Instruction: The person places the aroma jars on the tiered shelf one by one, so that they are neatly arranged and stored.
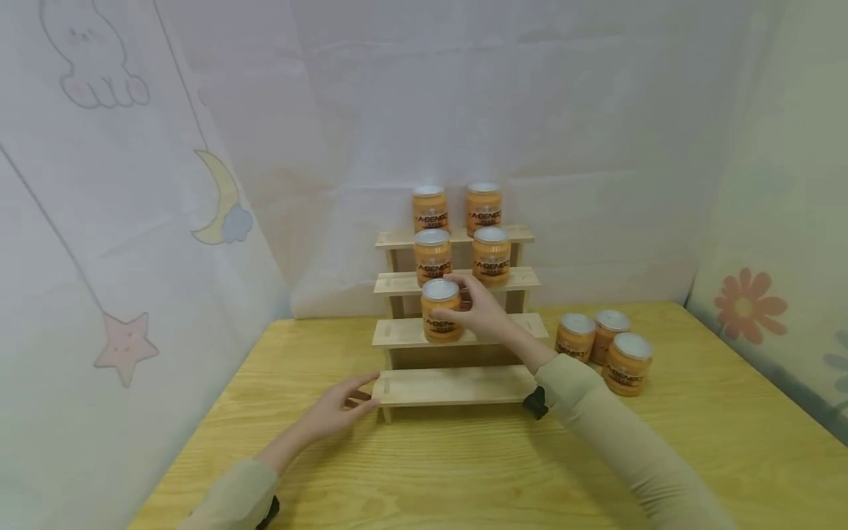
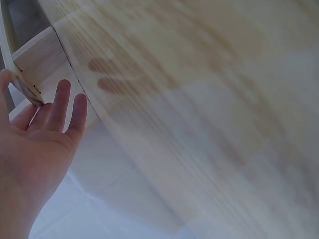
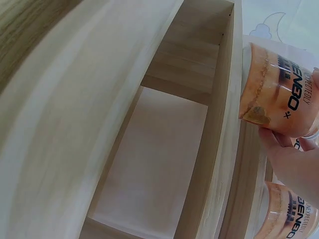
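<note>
A wooden stepped rack (image 1: pixel 457 386) stands on the table. My right hand (image 1: pixel 482 313) grips an orange can (image 1: pixel 442 324) with a silver lid, upright at the second step from the bottom. In the right wrist view the held can (image 3: pixel 279 92) is at the rack's board edge; contact beneath it is unclear. My left hand (image 1: pixel 334 408) holds the left end of the bottom step between thumb and index finger, its other fingers extended in the left wrist view. Two matching cans (image 1: pixel 492 258) sit on the third step, and two more (image 1: pixel 483 210) on the top one.
Three more orange cans (image 1: pixel 625 364) are grouped on the yellow wood-grain table (image 1: pixel 424 471), right of the rack and beside my right forearm. A pale cloth backdrop (image 1: pixel 530 118) rises behind the table and on both sides.
</note>
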Demonstrator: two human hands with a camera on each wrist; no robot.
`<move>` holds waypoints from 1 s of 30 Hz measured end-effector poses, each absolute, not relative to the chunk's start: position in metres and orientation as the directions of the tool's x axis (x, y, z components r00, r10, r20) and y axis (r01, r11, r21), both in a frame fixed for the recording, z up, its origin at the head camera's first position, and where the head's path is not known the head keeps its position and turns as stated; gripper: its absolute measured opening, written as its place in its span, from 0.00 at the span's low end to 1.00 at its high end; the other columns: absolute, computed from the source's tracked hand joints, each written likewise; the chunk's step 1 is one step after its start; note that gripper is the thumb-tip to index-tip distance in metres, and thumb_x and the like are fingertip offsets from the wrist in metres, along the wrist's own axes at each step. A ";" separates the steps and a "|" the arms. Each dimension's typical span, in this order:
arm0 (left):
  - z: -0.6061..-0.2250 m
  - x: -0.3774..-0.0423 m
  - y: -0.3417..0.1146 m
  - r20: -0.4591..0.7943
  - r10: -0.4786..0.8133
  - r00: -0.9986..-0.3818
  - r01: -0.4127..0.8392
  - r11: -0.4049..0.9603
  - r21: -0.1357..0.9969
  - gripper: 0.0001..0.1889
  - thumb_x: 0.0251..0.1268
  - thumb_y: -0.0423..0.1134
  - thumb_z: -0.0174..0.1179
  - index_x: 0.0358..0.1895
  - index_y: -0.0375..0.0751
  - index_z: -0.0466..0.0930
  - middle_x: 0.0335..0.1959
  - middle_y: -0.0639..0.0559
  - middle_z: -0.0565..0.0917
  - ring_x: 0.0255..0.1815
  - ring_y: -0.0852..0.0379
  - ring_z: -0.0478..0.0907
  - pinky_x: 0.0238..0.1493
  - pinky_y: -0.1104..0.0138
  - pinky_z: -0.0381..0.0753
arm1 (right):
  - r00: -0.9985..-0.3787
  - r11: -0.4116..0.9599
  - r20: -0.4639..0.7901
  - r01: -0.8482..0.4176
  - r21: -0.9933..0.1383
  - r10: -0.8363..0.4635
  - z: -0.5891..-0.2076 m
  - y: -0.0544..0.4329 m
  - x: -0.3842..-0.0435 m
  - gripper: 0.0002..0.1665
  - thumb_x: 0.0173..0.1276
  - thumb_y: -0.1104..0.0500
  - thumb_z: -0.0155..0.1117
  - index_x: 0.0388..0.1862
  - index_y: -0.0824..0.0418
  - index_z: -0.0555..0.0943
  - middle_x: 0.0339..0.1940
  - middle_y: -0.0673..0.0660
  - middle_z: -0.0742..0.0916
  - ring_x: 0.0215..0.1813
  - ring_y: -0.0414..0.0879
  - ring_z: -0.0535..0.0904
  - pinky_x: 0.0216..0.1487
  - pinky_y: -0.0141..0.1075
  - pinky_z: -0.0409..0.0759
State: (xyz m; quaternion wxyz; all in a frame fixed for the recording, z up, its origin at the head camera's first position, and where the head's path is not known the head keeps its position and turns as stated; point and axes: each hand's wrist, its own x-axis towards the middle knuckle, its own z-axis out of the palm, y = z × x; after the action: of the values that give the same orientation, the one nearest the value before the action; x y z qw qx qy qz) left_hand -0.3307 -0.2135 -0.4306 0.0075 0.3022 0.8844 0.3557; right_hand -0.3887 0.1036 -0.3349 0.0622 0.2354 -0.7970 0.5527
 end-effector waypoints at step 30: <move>-0.433 -0.331 -0.213 0.193 0.542 -0.818 0.521 0.556 0.647 0.30 0.70 0.49 0.52 0.70 0.39 0.60 0.68 0.38 0.66 0.53 0.42 0.78 0.51 0.54 0.80 | -0.874 0.352 0.376 -0.471 -0.809 -0.307 -0.335 0.115 -0.379 0.45 0.58 0.47 0.70 0.71 0.57 0.62 0.62 0.57 0.75 0.63 0.53 0.72 0.63 0.45 0.73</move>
State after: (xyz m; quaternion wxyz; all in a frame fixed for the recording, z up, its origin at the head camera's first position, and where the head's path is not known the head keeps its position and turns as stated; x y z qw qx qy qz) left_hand -0.3308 -0.2134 -0.4332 0.0143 0.3015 0.8819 0.3622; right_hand -0.3791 0.1145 -0.3347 0.0793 0.2377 -0.8183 0.5173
